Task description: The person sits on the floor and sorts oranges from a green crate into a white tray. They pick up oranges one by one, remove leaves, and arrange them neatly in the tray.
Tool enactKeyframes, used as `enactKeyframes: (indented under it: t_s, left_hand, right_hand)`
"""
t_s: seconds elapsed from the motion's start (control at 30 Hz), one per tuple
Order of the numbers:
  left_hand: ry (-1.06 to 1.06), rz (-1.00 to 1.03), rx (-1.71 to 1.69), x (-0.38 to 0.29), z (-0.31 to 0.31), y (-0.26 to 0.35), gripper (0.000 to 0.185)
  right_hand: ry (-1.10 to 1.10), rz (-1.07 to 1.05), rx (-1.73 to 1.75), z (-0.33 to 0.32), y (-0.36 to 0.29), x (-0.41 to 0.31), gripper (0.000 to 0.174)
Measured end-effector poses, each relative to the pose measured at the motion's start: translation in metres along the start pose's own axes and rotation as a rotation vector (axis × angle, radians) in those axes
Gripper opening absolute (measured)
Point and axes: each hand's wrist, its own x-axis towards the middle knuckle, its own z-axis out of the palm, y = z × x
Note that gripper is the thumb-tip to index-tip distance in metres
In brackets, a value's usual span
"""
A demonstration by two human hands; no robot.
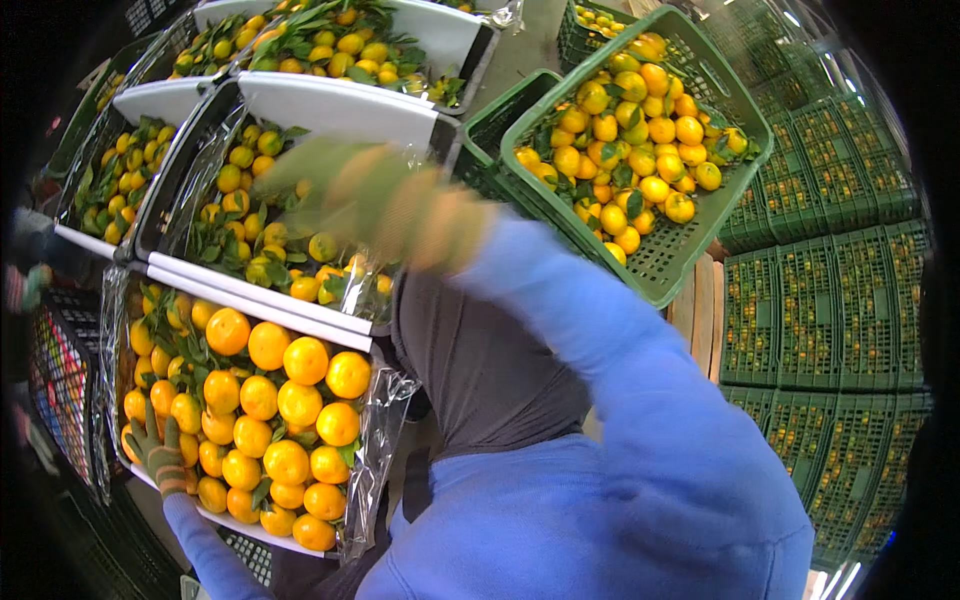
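My left hand [163, 459], in a striped green and orange glove, lies with fingers spread on mandarins at the left side of the nearest box. Large orange mandarins [286, 461] with some green leaves fill this box in rows. Clear plastic film [384, 427] hangs over its right side. My right hand [382, 199], gloved the same way, is raised over the middle box and strongly blurred; whether it holds anything cannot be told. Below it, smaller yellow-green mandarins [255, 225] with leaves partly cover the middle box, some hidden by the hand.
A green plastic crate [514, 142] of loose mandarins stands tilted at upper right, over other crates. Further boxes of leafy mandarins [352, 52] stand at the far side. Stacked full green crates [821, 307] line the right. A black mesh crate [64, 375] is at the left.
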Motion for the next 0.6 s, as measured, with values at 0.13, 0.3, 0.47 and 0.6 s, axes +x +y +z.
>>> enactKeyframes:
  t_s: [0.13,0.3,0.47,0.6]
  left_hand:
    - [-0.025,-0.089,-0.137,0.015,-0.017,0.020,0.061]
    - [-0.013,-0.056,-0.195,0.024,-0.009,0.020,0.059]
    - [0.139,0.118,-0.047,0.001,0.019,-0.011,0.039]
    - [0.149,-0.072,-0.365,-0.005,-0.046,0.058,0.040]
  right_hand:
    - [0.094,0.704,-0.491,-0.162,0.127,-0.171,0.034]
    - [-0.500,1.187,-0.775,-0.192,0.207,-0.336,0.059]
    - [-0.446,1.473,-0.686,-0.165,0.188,-0.268,0.065]
    - [0.160,1.114,-0.591,-0.168,0.173,-0.268,0.060]
